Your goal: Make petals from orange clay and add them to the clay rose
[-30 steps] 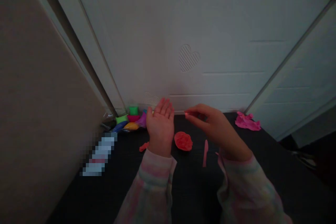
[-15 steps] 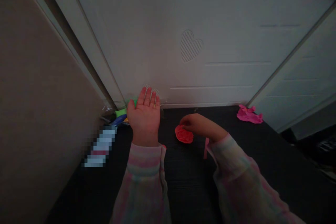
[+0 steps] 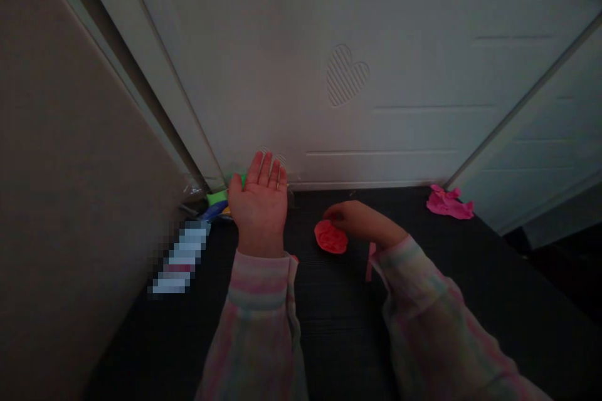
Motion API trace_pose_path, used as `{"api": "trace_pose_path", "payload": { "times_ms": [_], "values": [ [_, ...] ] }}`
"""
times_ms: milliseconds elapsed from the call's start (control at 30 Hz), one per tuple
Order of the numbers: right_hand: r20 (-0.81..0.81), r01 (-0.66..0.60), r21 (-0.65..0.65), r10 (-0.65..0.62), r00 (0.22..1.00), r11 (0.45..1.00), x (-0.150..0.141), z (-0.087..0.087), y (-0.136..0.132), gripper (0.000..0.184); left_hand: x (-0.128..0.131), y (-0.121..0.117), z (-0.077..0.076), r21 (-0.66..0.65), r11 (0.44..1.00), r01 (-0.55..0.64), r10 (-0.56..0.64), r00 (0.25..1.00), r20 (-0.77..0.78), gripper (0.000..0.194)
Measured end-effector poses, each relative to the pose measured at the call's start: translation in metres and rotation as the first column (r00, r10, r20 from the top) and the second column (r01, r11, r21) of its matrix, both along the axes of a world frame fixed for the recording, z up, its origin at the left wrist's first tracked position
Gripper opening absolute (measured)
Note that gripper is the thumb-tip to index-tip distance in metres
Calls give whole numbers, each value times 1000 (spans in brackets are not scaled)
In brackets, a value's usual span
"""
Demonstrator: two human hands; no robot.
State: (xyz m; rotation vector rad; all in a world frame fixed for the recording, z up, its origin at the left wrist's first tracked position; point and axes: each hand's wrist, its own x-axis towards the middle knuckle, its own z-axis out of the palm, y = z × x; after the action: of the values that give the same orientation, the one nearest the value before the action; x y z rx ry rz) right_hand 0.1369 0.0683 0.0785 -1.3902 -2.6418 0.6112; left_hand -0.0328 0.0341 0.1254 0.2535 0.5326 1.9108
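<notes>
My left hand (image 3: 261,213) is held palm up with its fingers stretched out, and nothing lies on it. To its right, a red, round, ruffled flower-like piece (image 3: 331,238) faces up over the dark tabletop. My right hand (image 3: 360,222) bends down from the right, its fingers curled together at the upper edge of that red flower. The fingertips are partly hidden there. Under the right cuff a narrow pink strip (image 3: 369,263) shows. A bit of red (image 3: 295,259) peeks out beside the left cuff.
Behind my left hand lie clear-wrapped pieces in green and blue (image 3: 216,205). A blurred pale packet (image 3: 181,260) is at the left. A crumpled pink piece (image 3: 450,203) sits at the back right. The white panel (image 3: 263,75) stands along the dark table's (image 3: 338,332) far edge.
My right fingertips have shifted from on top of the red flower to its upper edge, so more of its face shows. My left hand stays palm up. The view has shifted slightly.
</notes>
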Motion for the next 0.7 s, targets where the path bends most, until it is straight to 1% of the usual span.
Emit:
{"api": "trace_pose_path", "payload": {
  "times_ms": [200,333,467,567,633,700],
  "values": [
    [-66,38,51,-35,997,998,5,11,-3,27,0,-1,0,7,1000,6,-6,1000,-3,41],
    [-126,58,103,-44,991,993,4,20,-10,27,1,-3,4,8,1000,17,-17,1000,-16,34],
    [-208,60,170,-24,978,984,0,39,-27,26,1,-8,10,9,1000,-11,11,998,-66,25],
    [-364,49,227,38,930,973,-6,53,-47,24,2,-18,20,77,995,-63,73,987,-143,21],
    [-432,47,229,58,900,972,-15,52,-61,22,3,-31,30,134,985,-106,130,973,-193,20],
    [-403,46,188,35,914,981,-26,39,-73,22,5,-49,42,182,973,-139,179,958,-225,19]
  ]
}}
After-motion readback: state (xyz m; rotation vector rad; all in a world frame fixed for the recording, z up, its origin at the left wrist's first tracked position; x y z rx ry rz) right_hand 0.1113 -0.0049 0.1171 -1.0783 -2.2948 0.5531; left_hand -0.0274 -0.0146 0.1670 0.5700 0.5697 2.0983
